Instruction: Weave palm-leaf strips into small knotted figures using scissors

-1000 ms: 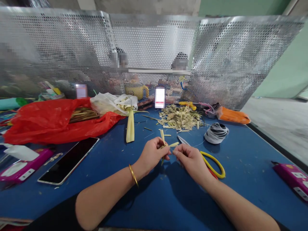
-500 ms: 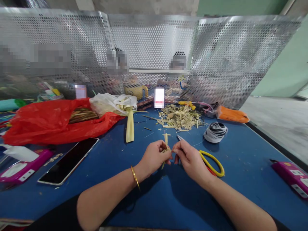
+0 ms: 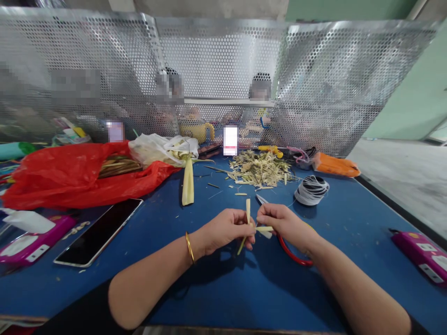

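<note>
My left hand [image 3: 233,228] is closed in a pinch on a small cross of pale husk strips [image 3: 248,211]. One strip stands up, a greener end hangs below the fingers, and another reaches sideways to my other hand. My right hand [image 3: 284,225] has its thumb and forefinger pinched beside that strip's end; whatever is between them is too small to make out. Under the right hand lie scissors [image 3: 260,199], blades pointing away, with a red handle loop [image 3: 296,259] showing. A spool of white thread [image 3: 311,190] stands beyond, a thin strand running toward the right hand.
A heap of husk scraps [image 3: 261,168] lies ahead. One broad husk [image 3: 187,186] hangs from a white bag [image 3: 153,148]. At left are a red bag [image 3: 59,177], a phone [image 3: 101,232] and a purple device [image 3: 38,242]. A perforated metal screen [image 3: 223,56] rises behind.
My left hand has shifted slightly right and tilted the strips, showing more of them. My right hand has moved slightly right, and the red scissor loop shows more while the yellow one is mostly covered.
</note>
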